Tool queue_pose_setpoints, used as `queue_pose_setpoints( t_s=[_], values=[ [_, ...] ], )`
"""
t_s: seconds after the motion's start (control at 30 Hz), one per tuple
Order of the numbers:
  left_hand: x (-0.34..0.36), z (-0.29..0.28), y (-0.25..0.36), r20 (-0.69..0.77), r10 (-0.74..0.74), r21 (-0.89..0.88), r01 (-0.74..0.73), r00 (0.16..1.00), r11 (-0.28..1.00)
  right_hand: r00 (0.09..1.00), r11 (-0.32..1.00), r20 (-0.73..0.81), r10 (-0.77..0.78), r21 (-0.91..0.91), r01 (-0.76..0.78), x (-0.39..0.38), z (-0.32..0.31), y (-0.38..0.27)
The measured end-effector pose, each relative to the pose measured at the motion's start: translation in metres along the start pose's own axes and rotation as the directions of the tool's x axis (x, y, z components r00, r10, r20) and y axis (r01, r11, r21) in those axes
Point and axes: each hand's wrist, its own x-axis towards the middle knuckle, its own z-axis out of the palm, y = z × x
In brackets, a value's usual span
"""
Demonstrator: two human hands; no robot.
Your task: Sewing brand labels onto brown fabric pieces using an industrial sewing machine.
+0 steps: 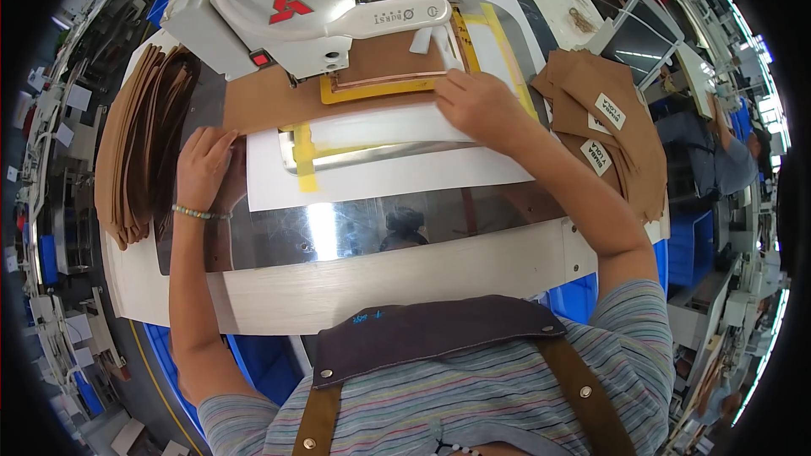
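A long brown fabric piece (pixel 272 101) lies under the head of a white sewing machine (pixel 283 4). My left hand (pixel 205 167) pinches its near left corner, fingers closed. A yellow-edged clamp frame (pixel 380 89) rests on the fabric, with a loose white strip (pixel 441 44) inside it. My right hand (pixel 483 110) is at the frame's near right corner, fingers bent together on the fabric's near edge; the fingertips are partly hidden. Below the fabric is a white sheet (pixel 372 186) with a cut-out, yellow tape (pixel 304 160) and a metal rim showing.
A stack of folded brown pieces (pixel 139 148) stands at the left. More brown pieces (pixel 604 110) with white labels are piled at the right, near a tablet-like screen (pixel 642 34). A shiny metal plate (pixel 363 232) covers the table's front. Blue bins (pixel 262 363) sit below.
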Motion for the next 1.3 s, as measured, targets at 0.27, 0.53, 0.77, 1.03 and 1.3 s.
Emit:
queue_pose_setpoints(
  t_s=[0.27,0.53,0.77,1.03,1.3],
  values=[
    [0.077,0.051,0.047,0.06,0.224,0.005,-0.225,0.973,0.974,0.96,0.959,0.09,0.263,-0.131,-0.251,-0.076,-0.005,0.059],
    [0.053,0.035,0.059,0.076,0.07,0.038,-0.073,0.995,0.997,0.956,0.961,-0.11,0.273,-0.01,-0.275,-0.077,0.004,0.041],
    [0.04,0.028,0.036,0.039,-0.058,0.155,0.051,0.998,0.987,0.841,0.832,0.084,0.535,0.124,-0.541,-0.049,0.001,0.08],
    [0.022,0.028,0.02,0.047,-0.153,0.157,0.144,0.987,0.977,0.791,0.805,-0.154,0.592,0.165,-0.57,-0.003,0.091,0.133],
    [-0.023,-0.01,-0.024,0.161,-0.666,0.672,0.413,0.728,0.615,0.718,0.72,0.148,0.68,0.052,-0.692,-0.032,0.046,0.132]
  ],
)
